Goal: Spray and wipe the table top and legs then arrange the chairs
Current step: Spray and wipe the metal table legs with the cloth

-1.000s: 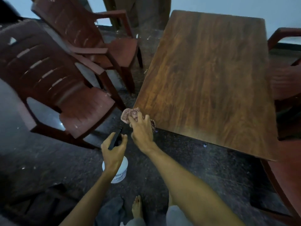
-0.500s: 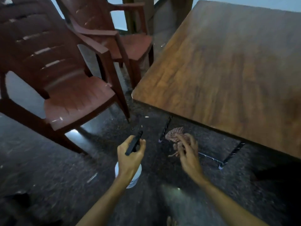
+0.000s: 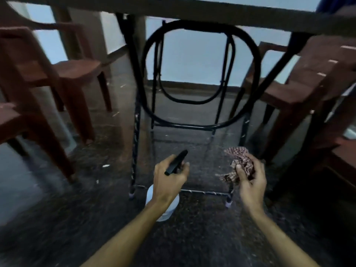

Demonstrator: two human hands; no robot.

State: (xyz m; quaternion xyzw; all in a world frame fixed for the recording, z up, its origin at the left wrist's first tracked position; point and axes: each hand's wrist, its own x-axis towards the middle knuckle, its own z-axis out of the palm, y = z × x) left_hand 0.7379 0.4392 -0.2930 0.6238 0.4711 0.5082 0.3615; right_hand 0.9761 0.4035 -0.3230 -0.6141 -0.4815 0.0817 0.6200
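The spray bottle [image 3: 169,209] hangs low over the floor [image 3: 57,218], just in front of the desk's black metal legs [image 3: 135,143], its white body below the wrist and its black spray head pointing up and away toward the frame. The left hand [image 3: 169,182] grips it round the neck, fingers curled at the trigger. Beside it, a little to the right, the right hand [image 3: 250,182] clutches a bunched checked cloth [image 3: 240,160], thumb pressed into the folds; the cloth is near the right leg of the frame but I can't tell whether it touches. The desk [image 3: 192,8] is seen from below its edge, which runs across the top. Reddish-brown plastic chairs stand on either side, two at the left [image 3: 38,83] and at least one at the right [image 3: 298,89].
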